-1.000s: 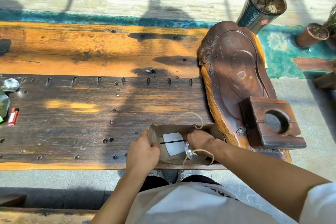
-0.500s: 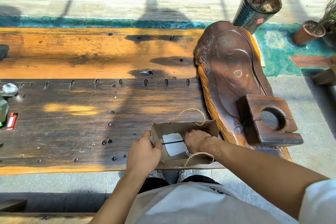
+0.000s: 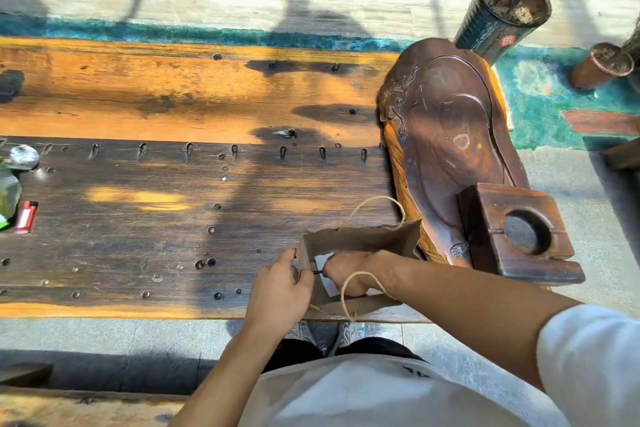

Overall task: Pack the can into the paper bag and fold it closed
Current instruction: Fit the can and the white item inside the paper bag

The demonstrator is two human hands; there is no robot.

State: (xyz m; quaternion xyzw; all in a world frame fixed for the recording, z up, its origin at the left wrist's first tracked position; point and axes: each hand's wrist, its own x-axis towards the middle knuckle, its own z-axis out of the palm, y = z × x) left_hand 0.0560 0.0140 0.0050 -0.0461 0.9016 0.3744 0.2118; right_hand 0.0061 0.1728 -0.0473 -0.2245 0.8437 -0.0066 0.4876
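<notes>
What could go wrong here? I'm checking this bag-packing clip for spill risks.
The brown paper bag stands at the near edge of the worn wooden table, so a push might tip it off. The near twine handle loops over the right hand inside the bag and could snag on withdrawal. The left hand pinches only one wall.

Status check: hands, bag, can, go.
Left hand pinching paper bag rim open. Right hand down inside bag. Can hidden. Bag unfolded.

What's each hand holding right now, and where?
Left hand grips the paper bag by its left rim. Right hand is down inside the bag; what it holds, if anything, can't be told.
</notes>
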